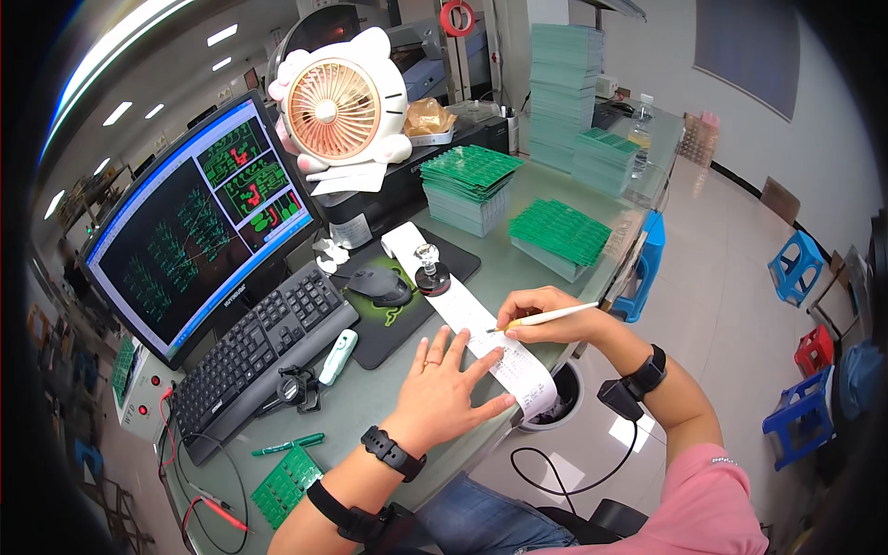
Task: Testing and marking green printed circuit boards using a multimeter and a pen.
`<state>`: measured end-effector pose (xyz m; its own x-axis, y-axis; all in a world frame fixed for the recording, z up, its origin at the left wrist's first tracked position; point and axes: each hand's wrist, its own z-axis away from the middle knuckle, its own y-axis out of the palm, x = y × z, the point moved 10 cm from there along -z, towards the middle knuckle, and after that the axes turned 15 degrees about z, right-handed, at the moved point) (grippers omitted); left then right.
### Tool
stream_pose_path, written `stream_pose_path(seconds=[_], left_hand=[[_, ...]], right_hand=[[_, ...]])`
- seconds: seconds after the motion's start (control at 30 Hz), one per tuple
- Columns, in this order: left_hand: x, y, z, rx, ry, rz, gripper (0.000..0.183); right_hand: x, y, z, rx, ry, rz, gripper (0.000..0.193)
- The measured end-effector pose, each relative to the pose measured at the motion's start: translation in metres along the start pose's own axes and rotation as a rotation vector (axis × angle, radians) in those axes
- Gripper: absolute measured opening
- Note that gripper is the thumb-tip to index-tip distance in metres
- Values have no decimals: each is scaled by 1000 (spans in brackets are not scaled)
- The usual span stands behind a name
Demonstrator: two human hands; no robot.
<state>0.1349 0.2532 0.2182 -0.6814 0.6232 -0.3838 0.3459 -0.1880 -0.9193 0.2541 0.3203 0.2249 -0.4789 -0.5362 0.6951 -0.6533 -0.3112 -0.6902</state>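
While one hand [553,301] holds one pen [549,316], another [442,387] touches one paper [462,311].

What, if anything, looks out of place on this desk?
Mainly the paper strip: its near end curls past the edge of the desk, above the bin, instead of lying flat. I see no spill.

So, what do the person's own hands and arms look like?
Left hand: a ring, a black wristband, then a second black band up the forearm. Above the right hand: a black strap with a dark box, a black cable, and a pink sleeve.
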Motion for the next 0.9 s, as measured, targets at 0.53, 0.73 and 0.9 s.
stream_pose_path(seconds=[0.53, 0.73, 0.9], left_hand=[[-3, -7, 4, -34, 38, -5, 69], [-34, -80, 46, -236, 183, 352, 50], [-90, -209, 195, -577, 557, 744, 24]], right_hand=[[2, -13, -6, -136, 14, 140, 14], [-5, -17, 22, -269, 84, -259, 13], [28, -24, 42, -362, 52, -316, 14]])
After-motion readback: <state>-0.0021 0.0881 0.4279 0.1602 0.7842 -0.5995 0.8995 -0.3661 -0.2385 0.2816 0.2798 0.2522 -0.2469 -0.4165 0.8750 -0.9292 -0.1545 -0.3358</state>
